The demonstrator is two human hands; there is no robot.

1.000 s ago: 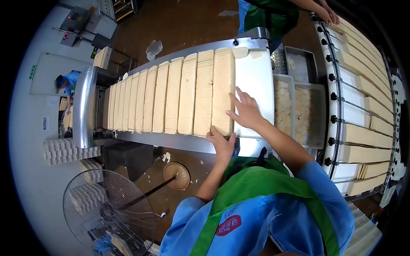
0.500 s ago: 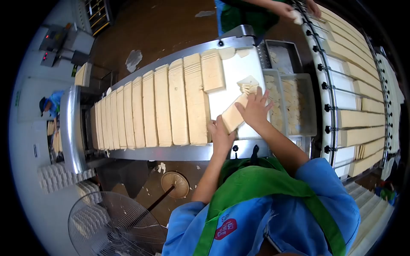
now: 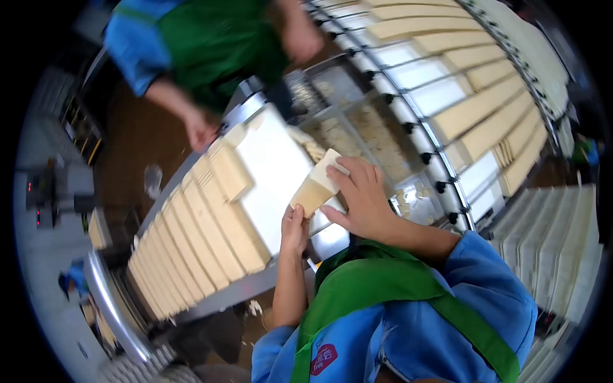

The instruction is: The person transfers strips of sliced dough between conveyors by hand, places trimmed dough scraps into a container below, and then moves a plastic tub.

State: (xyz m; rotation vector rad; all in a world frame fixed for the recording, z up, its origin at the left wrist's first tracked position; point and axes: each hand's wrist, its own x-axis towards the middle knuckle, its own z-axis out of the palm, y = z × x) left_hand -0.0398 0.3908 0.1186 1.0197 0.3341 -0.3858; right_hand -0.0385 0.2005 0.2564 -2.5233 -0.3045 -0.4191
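Observation:
A cream-coloured block of stacked sheets (image 3: 311, 194) is held between my two hands, over the near edge of the white belt (image 3: 271, 163). My left hand (image 3: 294, 231) pinches its lower left end, with the thumb on top. My right hand (image 3: 365, 199) has its fingers on the upper right end, with the thumb below. Left of my hands, long rows of sheets (image 3: 211, 239) lie side by side on the belt. A shorter block (image 3: 228, 171) sits at the belt's far side. Some loose pieces (image 3: 309, 145) lie at the belt's end, just beyond the held block.
Trays of scraps (image 3: 377, 137) stand beyond the belt's end. To the right runs another conveyor with rods (image 3: 418, 118) and more rows of sheets. A co-worker in a green apron (image 3: 214, 51) stands across the belt, one hand near its far edge. White racks (image 3: 549, 246) stand at the right.
My hands have lifted the block off the belt and moved toward its end. The view has turned right, and the co-worker now stands closer to the belt.

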